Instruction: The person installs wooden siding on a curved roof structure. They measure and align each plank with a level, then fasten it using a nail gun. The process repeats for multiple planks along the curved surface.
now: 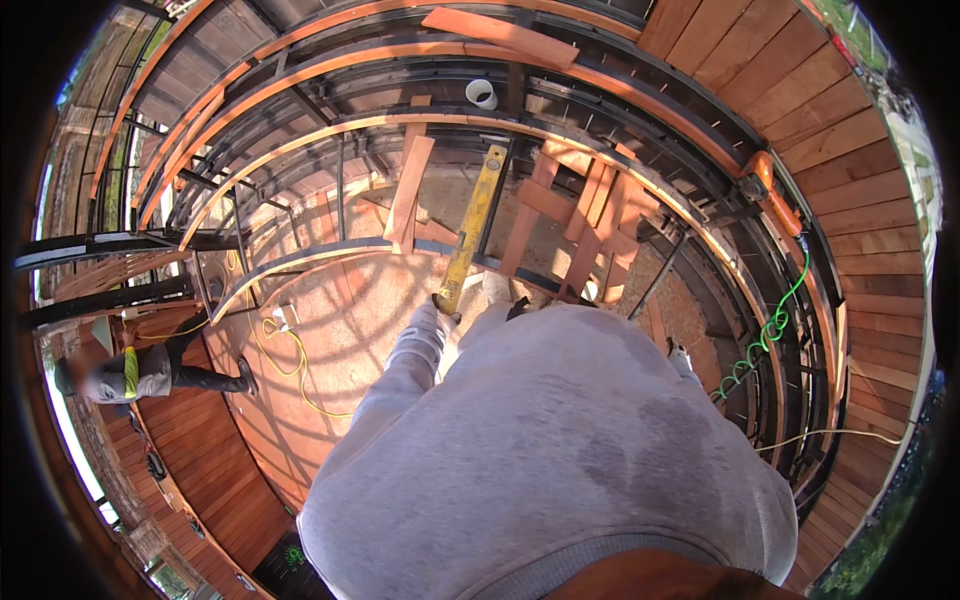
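Note:
My left hand (437, 316), in a grey glove and grey sleeve, reaches forward and is closed on the near end of a long yellow spirit level (473, 225). The level points away from me and rests across the curved black steel beams (300, 258) of an open frame. My grey sweatshirt fills the lower middle of the view and hides my right hand.
Reddish wooden boards (410, 190) lie across the curved steel framing, with gaps down to the ground below. A white cup-like object (482, 93) sits at the back. An orange tool (768, 190) and a green coiled cord (762, 338) are at the right, a yellow cord (290, 365) at the left. Another person (140, 372) crouches on the wooden decking at the lower left.

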The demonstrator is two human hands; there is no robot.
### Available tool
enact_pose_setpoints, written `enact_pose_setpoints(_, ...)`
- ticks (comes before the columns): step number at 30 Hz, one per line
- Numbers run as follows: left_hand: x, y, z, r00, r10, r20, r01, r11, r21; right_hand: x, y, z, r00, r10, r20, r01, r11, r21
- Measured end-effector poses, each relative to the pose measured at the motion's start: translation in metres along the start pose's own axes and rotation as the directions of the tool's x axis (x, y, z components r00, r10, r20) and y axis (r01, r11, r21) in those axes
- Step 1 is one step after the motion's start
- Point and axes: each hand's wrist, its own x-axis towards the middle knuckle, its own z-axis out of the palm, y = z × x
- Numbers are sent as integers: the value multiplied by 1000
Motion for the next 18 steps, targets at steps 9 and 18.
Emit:
enact_pose_setpoints(9,41,21,-56,983,178,-47,-181,982,-55,-90,-51,-14,977,79,-196,-73,997,40)
enact_pose_setpoints(18,66,6,-56,984,155,87,-134,968,-212,-104,4,77,962,154,-225,-124,982,144)
